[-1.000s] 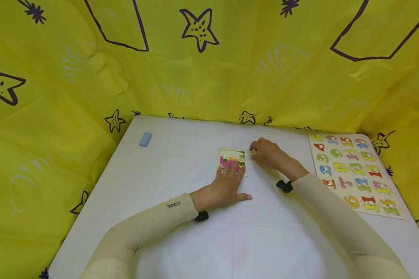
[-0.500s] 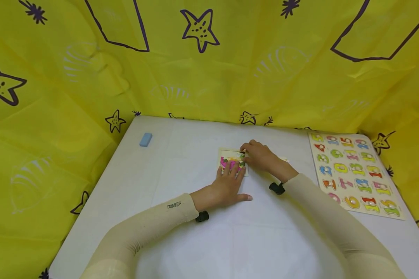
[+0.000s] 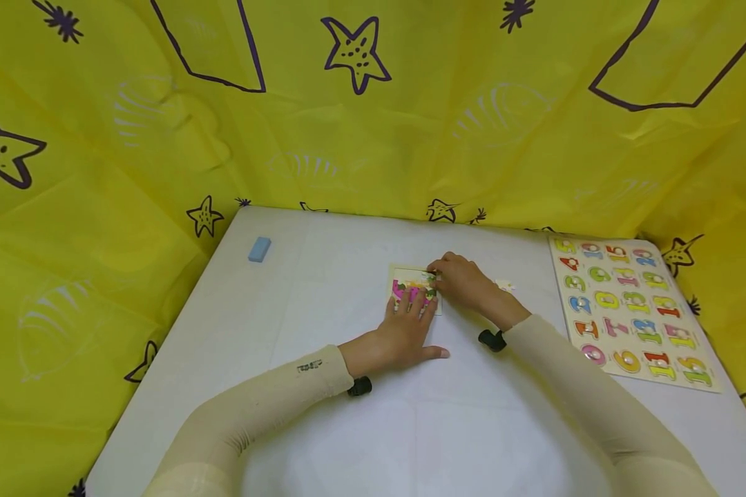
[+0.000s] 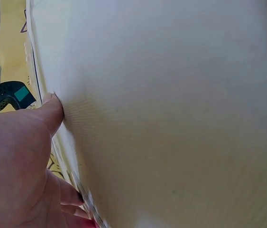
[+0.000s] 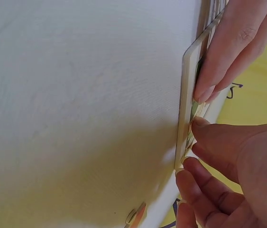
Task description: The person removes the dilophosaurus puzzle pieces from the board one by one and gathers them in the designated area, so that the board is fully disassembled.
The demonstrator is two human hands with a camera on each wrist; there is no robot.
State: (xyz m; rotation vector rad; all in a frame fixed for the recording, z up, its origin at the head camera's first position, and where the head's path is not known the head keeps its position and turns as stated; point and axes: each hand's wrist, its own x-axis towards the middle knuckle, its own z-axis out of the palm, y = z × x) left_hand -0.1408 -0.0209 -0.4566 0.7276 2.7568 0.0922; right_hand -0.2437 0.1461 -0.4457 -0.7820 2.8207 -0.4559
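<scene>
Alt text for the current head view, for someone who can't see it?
A person's left hand lies spread over the lower part of a small framed picture on a white table, while the right hand touches its upper right edge. To the right are a small pale piece and a colorful number board; a blue block sits far left.

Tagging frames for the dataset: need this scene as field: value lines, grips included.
main item: small square pale-framed picture puzzle
left grip: fingers spread, resting on the puzzle's near part
right grip: fingers bent at the puzzle's right edge; can't tell if a piece is held
right side: large cream board with colourful numbers
loose item: small pale flat piece, partly hidden, between puzzle and board
far left: light-blue rectangular block
surface: white table
backdrop: yellow star-patterned curtain
</scene>
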